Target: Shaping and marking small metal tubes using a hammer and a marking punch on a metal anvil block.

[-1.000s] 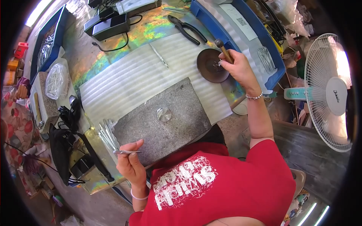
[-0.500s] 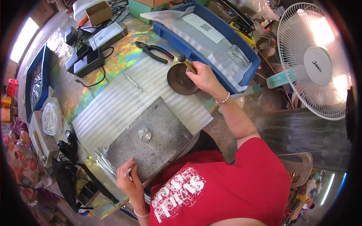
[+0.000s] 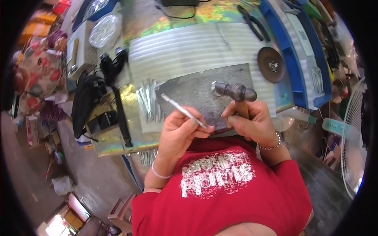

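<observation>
My left hand (image 3: 177, 129) pinches a slim silver metal rod (image 3: 178, 108), slanting up to the left over the near edge of a grey slab (image 3: 189, 92). My right hand (image 3: 254, 124) grips a ball-peen hammer (image 3: 238, 92) by its wooden handle, head up over the slab's right part. Its thumb and forefinger tips come together near the rod's lower end; whether they pinch anything small cannot be told. A small shiny piece (image 3: 214, 88) on the slab is mostly covered by the hammer head. Several metal rods (image 3: 146, 100) lie at the slab's left.
Right of the slab sits a brown dish (image 3: 264, 57) with small shiny bits in it. White foam sheet (image 3: 169, 49) covers the table. Pliers (image 3: 254, 25) lie beyond, beside a blue tray (image 3: 283, 72). Black straps and a bag (image 3: 86, 104) lie left. A fan (image 3: 354, 137) stands right.
The view has turned. My right hand has come back from above the brown dish with the hammer, close to my left hand. My left hand has lifted off the slab's edge, the rod still in it.
</observation>
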Tool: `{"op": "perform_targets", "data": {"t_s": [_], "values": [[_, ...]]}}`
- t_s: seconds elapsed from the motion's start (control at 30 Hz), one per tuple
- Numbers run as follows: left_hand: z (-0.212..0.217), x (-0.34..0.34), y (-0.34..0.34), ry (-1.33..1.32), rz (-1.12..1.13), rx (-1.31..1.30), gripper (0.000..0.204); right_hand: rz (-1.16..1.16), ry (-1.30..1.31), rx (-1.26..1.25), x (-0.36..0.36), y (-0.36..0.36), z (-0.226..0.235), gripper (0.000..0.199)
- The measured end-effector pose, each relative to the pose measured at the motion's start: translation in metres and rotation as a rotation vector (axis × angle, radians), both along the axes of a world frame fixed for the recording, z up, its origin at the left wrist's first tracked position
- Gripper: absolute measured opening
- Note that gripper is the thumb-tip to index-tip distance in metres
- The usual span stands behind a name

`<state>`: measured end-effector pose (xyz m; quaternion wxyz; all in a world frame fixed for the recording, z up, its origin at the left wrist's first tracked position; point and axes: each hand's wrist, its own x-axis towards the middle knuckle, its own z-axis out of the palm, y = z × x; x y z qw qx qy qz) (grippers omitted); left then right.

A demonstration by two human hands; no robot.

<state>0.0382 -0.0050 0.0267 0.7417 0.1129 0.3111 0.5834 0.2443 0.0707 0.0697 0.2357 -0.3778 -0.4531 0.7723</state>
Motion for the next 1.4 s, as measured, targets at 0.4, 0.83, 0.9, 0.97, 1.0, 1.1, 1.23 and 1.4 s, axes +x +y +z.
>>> {"op": "perform_targets", "data": {"t_s": [0.4, 0.83, 0.9, 0.97, 1.0, 1.1, 1.23, 1.4], "values": [[0.0, -0.001, -0.012, -0.196, -0.005, 0.077, 0.014, 0.035, 0.194, 0.169, -0.034, -0.028, -0.004, 0.016], [0.005, 0.005, -0.022, -0.041, 0.057, 0.162, 0.015, -0.012, 0.188, 0.223, -0.03, -0.038, -0.004, 0.017], [0.006, 0.006, -0.024, 0.119, 0.091, 0.196, 0.015, 0.022, 0.072, 0.253, -0.027, -0.038, -0.003, 0.016], [0.01, 0.01, -0.027, 0.275, 0.103, 0.208, 0.014, -0.002, 0.073, 0.246, -0.027, -0.039, -0.004, 0.016], [0.011, 0.012, -0.028, 0.432, 0.119, 0.219, 0.014, -0.021, 0.075, 0.238, -0.028, -0.039, -0.005, 0.016], [0.006, 0.012, -0.027, 0.37, 0.111, 0.235, 0.012, -0.039, 0.132, 0.092, -0.03, -0.036, -0.003, 0.018], [-0.003, 0.015, -0.027, -0.016, 0.111, 0.175, 0.01, 0.0, 0.092, 0.178, -0.02, -0.026, -0.012, 0.024], [-0.005, 0.001, -0.028, 0.023, 0.162, 0.171, 0.01, -0.022, -0.501, 0.748, -0.008, 0.012, -0.023, 0.045]]}}
